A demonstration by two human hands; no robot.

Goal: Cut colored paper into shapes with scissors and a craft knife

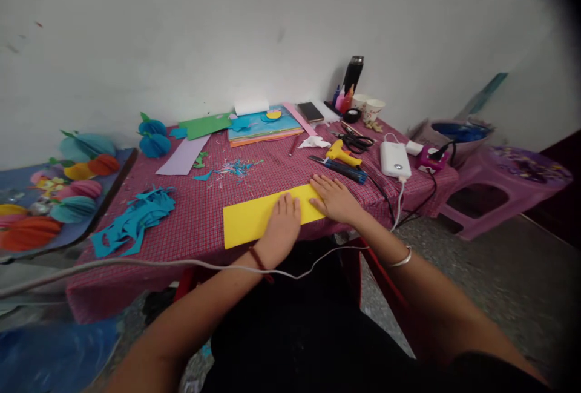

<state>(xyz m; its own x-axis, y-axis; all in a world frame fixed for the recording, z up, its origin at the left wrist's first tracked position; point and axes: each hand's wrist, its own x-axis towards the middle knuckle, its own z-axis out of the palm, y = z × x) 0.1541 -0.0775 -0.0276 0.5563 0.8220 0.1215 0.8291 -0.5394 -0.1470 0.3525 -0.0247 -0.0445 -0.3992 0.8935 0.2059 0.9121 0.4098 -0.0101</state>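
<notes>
Left hand [282, 226] and right hand [334, 198] both lie palm down with fingers extended, grasping nothing, on a strip of yellow paper [245, 224]. The paper is flat beneath them, near the front edge of a table spread with a red checked cloth [195, 202]. Its longest bare stretch reaches out to the left of the left hand; a smaller patch shows between the two hands, and the right hand rests over the paper's right end. A dark red bracelet [258, 258] circles the left wrist, a silver bangle [403, 258] the right. A white cable [181, 263] runs across the view in front of the left wrist; whether it touches the skin, I cannot tell. Just beyond the right hand are a blue and black utility knife [340, 169] and a yellow glue gun [341, 152], with black scissors [356, 140] behind them. To the right sits a white power bank [396, 158]. Well to the left of the paper lies a heap of blue paper scraps [136, 220]. Small colored snippets [236, 168] are scattered beyond the yellow strip, and a lilac sheet [184, 157] lies farther left.
</notes>
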